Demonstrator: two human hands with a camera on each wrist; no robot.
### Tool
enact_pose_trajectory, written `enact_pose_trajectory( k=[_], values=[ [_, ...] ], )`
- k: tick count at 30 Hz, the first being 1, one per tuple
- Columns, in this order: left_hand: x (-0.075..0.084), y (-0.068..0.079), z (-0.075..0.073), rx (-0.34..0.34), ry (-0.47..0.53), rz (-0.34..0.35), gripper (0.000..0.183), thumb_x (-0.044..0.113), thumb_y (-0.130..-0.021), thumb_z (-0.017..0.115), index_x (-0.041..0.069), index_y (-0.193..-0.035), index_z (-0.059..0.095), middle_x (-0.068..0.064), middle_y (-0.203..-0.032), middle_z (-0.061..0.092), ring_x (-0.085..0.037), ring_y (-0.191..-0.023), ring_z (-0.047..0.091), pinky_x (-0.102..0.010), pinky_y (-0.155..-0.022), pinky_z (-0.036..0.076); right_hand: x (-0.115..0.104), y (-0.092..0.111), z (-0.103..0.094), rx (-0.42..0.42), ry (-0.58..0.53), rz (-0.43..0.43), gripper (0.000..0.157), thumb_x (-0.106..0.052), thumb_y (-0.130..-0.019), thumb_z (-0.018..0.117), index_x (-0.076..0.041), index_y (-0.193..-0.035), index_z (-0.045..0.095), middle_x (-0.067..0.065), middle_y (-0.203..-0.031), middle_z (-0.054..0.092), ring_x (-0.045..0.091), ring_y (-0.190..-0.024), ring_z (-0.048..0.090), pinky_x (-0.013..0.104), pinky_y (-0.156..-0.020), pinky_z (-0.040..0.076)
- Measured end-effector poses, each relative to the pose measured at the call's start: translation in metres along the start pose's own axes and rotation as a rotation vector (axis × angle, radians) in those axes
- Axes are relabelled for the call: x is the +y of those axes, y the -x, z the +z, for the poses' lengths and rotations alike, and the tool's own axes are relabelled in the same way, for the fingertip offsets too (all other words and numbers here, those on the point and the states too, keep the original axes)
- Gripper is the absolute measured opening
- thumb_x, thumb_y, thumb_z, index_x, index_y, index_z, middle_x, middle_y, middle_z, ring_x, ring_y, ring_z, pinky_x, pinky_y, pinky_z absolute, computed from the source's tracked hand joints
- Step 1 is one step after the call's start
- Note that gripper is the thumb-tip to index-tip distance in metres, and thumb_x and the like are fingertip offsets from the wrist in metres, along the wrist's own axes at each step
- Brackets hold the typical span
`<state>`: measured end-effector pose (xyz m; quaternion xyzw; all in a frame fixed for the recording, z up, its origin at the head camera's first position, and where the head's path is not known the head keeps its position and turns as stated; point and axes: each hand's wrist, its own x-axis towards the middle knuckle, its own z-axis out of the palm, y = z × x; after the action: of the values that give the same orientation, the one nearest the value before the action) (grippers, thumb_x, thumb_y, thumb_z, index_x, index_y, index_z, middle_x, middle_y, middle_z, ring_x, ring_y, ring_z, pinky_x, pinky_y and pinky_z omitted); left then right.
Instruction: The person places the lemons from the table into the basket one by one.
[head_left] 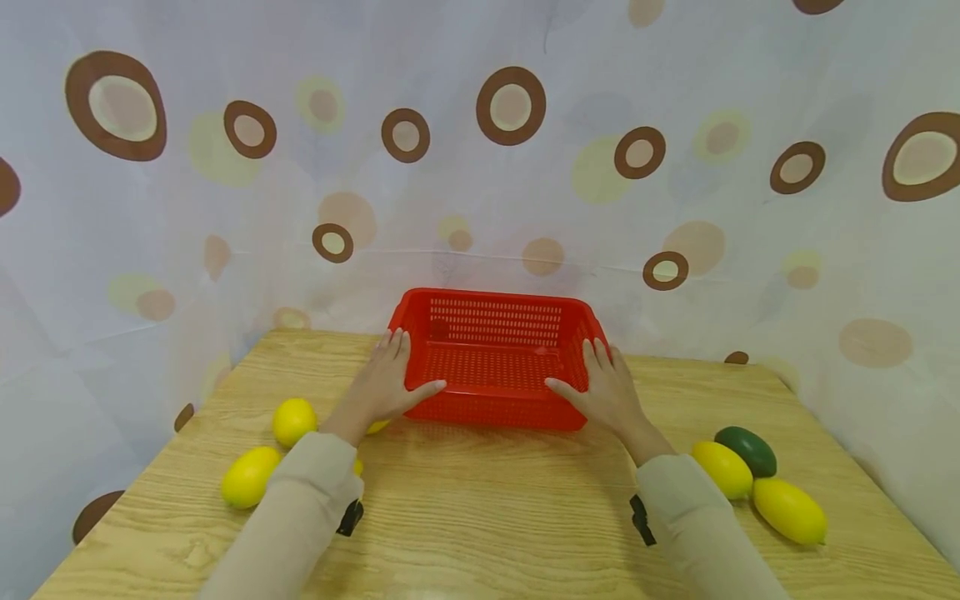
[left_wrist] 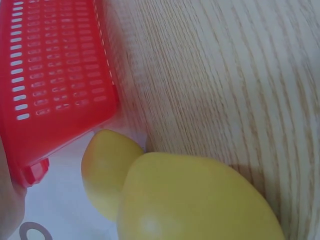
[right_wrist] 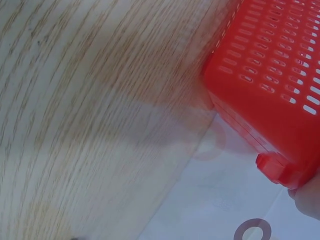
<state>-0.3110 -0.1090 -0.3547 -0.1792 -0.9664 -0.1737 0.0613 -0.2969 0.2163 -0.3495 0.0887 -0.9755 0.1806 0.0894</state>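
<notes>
A red plastic basket (head_left: 491,408) with slotted walls stands on the wooden table near the patterned cloth; nothing lies inside it. My left hand (head_left: 386,375) rests on its left front corner, the fingers straight along the side rim and the thumb stretched over the front rim. At the opposite corner, my right hand (head_left: 609,385) touches the right rim in the same way, thumb spread toward the middle. In the left wrist view two yellow lemons (left_wrist: 107,172) are close to the basket's wall. Only a bit of the right hand (right_wrist: 309,200) shows in the right wrist view, beside the rim.
Left of the basket lie several lemons (head_left: 295,422), some partly hidden behind the left forearm. Two more lemons (head_left: 790,510) and a dark green oval fruit (head_left: 746,451) lie together on the right. The cloth (head_left: 465,200) hangs directly behind the table (head_left: 495,533).
</notes>
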Motion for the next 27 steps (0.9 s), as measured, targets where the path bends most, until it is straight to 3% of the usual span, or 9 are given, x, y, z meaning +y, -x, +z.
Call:
enact_pose_trajectory(
  k=[15, 27],
  values=[
    [0.0012, -0.0048, 0.0002, -0.023, -0.086, 0.003, 0.096, 0.064, -0.087, 0.042, -0.007, -0.145, 0.013, -0.023, -0.154, 0.012, -0.037, -0.144, 0.005, -0.046, -0.118, 0.005, 0.0035, -0.0007, -0.0002, -0.052, 0.043, -0.032, 0.098, -0.059, -0.085, 0.049, 0.011, -0.144, 0.013, 0.029, -0.151, 0.012, 0.047, -0.139, 0.010, 0.056, -0.114, 0.010],
    [-0.0044, -0.0058, 0.0020, -0.032, -0.093, -0.011, 0.098, 0.064, -0.086, 0.042, -0.009, -0.144, 0.013, -0.025, -0.153, 0.011, -0.039, -0.143, 0.005, -0.046, -0.118, 0.003, 0.0060, -0.0009, -0.0005, -0.081, 0.072, -0.026, 0.101, -0.062, -0.084, 0.048, 0.013, -0.143, 0.015, 0.030, -0.150, 0.015, 0.047, -0.139, 0.012, 0.055, -0.114, 0.012]
  ],
)
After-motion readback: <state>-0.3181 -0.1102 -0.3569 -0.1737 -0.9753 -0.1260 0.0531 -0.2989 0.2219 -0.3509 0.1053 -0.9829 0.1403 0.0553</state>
